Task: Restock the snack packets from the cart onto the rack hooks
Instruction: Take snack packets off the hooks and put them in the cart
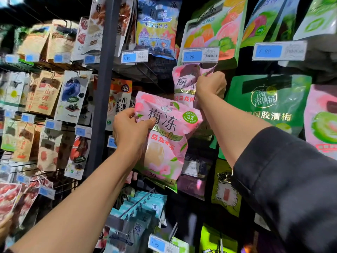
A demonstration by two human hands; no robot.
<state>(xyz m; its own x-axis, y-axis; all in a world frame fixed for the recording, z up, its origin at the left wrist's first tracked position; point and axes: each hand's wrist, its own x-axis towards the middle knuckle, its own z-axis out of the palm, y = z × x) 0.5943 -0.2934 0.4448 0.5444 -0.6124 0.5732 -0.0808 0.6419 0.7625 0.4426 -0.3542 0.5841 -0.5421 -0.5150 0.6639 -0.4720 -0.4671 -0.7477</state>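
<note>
Your left hand (130, 129) pinches the near pink packet (165, 136) at its upper left edge, thumb across the front by the big printed characters, the other fingers tucked behind where you can't see them. That packet tilts, its top leaning left, and it hides most of what hangs straight behind it.

Your right hand (211, 86) is balled into a fist round the top right corner of a second pink packet (184, 86), crumpling it. The fingertips are buried in the foil, so exactly how they lie can't be told. This packet sits up against the rack just under a blue price tag (200, 55), and its lower part is covered by the near packet. Whether its hang hole is on a hook is hidden by your fist and the tag.

Your dark sleeve (291, 179) fills the lower right and blocks the rack there.

Around you: a green packet (269, 105) hangs just right of your right hand, another pink pack (321, 121) is cut off at the right edge. Above, a fruit-printed pouch (213, 30) hangs behind the tag. Below your left forearm, a row of pale blue packets (144, 212) is threaded on a long hook (136, 203). Left of the grey upright (104, 84), brown and white packs blur out; their print is unreadable. The cart is out of view.
</note>
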